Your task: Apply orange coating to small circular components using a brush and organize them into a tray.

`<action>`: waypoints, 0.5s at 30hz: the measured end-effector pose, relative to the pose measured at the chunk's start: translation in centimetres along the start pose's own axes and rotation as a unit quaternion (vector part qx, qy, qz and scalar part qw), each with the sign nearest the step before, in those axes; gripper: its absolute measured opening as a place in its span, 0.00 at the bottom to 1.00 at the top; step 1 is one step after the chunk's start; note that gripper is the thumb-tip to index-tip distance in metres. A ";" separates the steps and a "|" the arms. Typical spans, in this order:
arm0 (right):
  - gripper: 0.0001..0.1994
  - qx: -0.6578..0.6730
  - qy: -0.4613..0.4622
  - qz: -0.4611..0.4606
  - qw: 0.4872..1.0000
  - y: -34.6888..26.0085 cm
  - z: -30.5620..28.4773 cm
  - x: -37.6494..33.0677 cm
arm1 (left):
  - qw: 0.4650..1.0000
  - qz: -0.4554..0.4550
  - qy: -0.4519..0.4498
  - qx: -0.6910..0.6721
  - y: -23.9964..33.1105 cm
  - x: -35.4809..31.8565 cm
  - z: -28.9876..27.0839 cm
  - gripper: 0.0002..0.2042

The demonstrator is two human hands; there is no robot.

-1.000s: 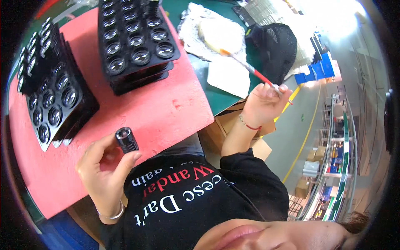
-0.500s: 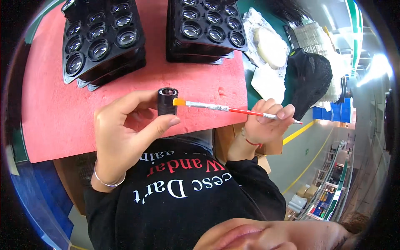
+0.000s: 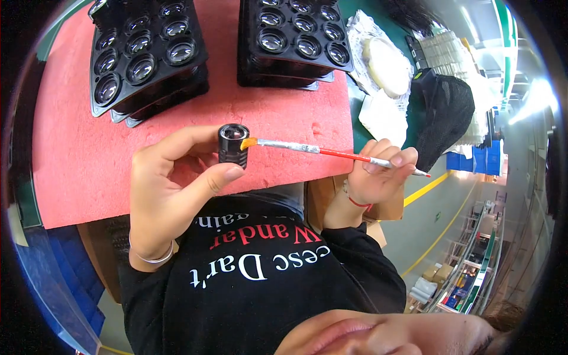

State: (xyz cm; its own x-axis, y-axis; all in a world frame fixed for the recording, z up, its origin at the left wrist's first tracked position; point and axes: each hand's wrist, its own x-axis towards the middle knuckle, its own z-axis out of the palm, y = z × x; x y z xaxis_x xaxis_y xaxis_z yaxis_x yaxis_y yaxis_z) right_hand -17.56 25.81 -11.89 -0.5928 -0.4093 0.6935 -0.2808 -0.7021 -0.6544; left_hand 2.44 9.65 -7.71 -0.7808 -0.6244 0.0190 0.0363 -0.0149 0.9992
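Observation:
My left hand (image 3: 168, 189) holds a small black lens barrel (image 3: 232, 155) between thumb and fingers, above the near part of the pink foam sheet. The barrel stands nearly upright, with its glass end up. In my right hand (image 3: 378, 177), the fingers pinch a thin paintbrush (image 3: 340, 155) near the end of its red and silver handle. The brush lies almost level, and its orange bristles (image 3: 249, 143) touch the barrel's side just below the rim.
Two stacks of black trays, a left tray stack (image 3: 142, 71) and a right tray stack (image 3: 296, 44), hold several lenses on the pink foam (image 3: 77, 171). To the right lie a pale round pad on crumpled wrap (image 3: 387, 68) and a black mesh item (image 3: 444, 112).
My left hand and the barrel have shifted slightly left, and the barrel's top tilts more into view. The brush tip has moved left with it, staying against the barrel.

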 end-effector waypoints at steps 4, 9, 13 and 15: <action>0.13 -0.008 0.003 -0.001 1.000 0.0 0.0 0.0 | 1.000 -0.017 0.001 -0.017 -0.1 0.0 0.0 0.14; 0.13 -0.029 0.029 -0.013 0.999 0.1 0.1 0.0 | 0.999 -0.020 0.008 -0.031 -0.1 0.0 -0.1 0.14; 0.14 0.049 0.073 -0.033 0.996 0.4 -0.3 0.0 | 1.000 0.001 0.028 -0.011 -0.1 -0.1 -0.1 0.13; 0.15 0.015 0.060 -0.040 0.997 0.5 -0.2 -0.1 | 0.999 0.021 0.033 -0.005 -0.2 -0.4 -0.2 0.12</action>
State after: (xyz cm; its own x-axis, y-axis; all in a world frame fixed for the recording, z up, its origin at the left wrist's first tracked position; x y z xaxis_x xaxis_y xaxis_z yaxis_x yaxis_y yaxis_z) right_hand -17.78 25.63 -12.34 -0.6567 -0.2801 0.7002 -0.3087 -0.7473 -0.5884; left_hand 2.85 9.71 -7.89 -0.7362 -0.6742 0.0588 0.0757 0.0044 0.9971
